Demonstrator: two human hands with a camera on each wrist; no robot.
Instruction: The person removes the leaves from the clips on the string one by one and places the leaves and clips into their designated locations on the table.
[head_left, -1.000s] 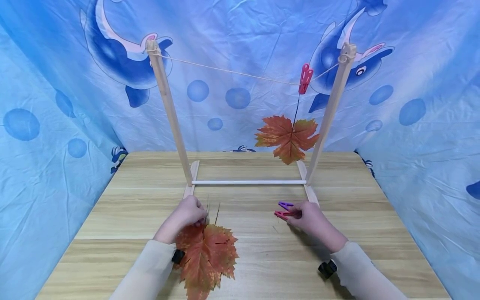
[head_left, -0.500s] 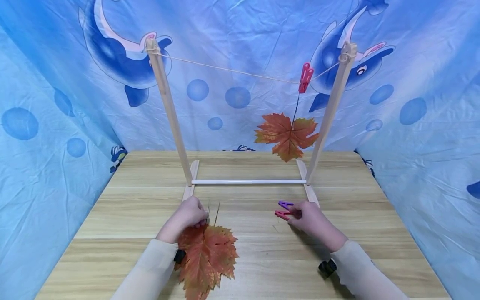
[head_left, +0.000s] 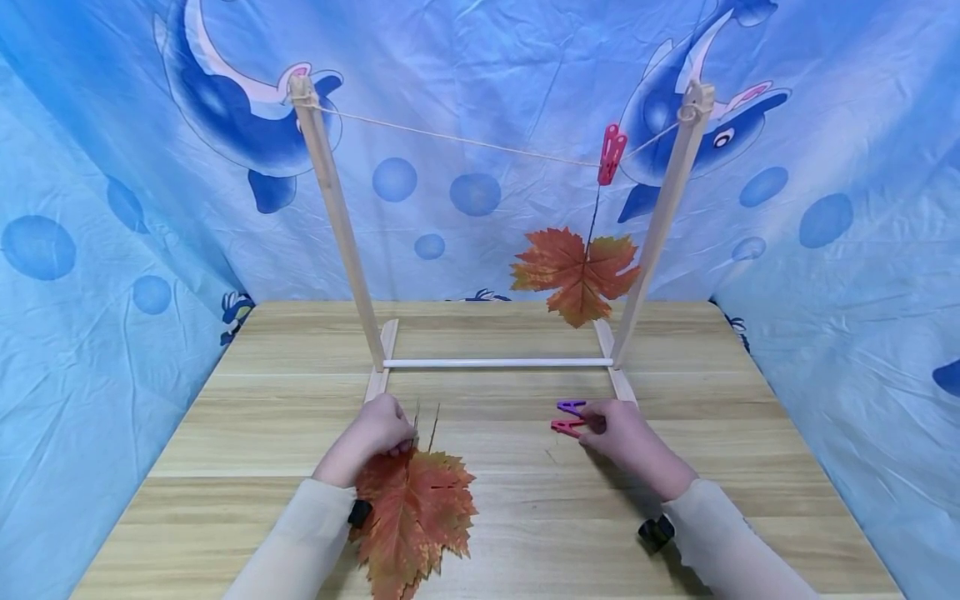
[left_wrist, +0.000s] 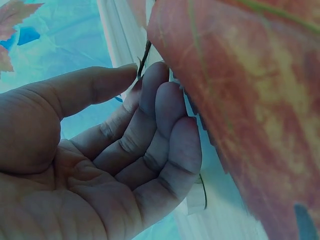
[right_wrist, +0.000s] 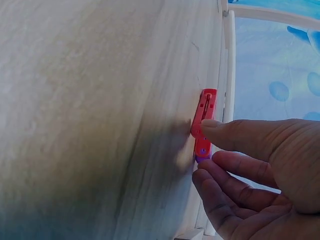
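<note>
Red-orange artificial maple leaves point(head_left: 420, 517) lie overlapped at the front left of the table, thin dark stems point(head_left: 434, 429) pointing away. At the stems' base, my left hand point(head_left: 381, 427) pinches one stem point(left_wrist: 145, 57) between thumb and index finger; the other fingers curl beside the leaf edge. On the right, my right hand point(head_left: 622, 433) pinches a red clothespin point(right_wrist: 204, 122), thumb on its side. A purple clothespin point(head_left: 572, 407) sits right behind it, mostly hidden in the right wrist view, at the fingertips. Both clothespins stay close over the tabletop.
A wooden frame with two posts point(head_left: 337, 217) and a white crossbar point(head_left: 495, 363) stands behind the hands. From its string point(head_left: 465, 140), a red clothespin point(head_left: 611, 156) hangs another maple leaf point(head_left: 576, 279) near the right post. Blue dolphin-print cloth point(head_left: 480, 75) surrounds the table point(head_left: 495, 517).
My left hand has shifted very slightly to the right at the stems. The right hand keeps its hold on the red clothespin, almost still.
</note>
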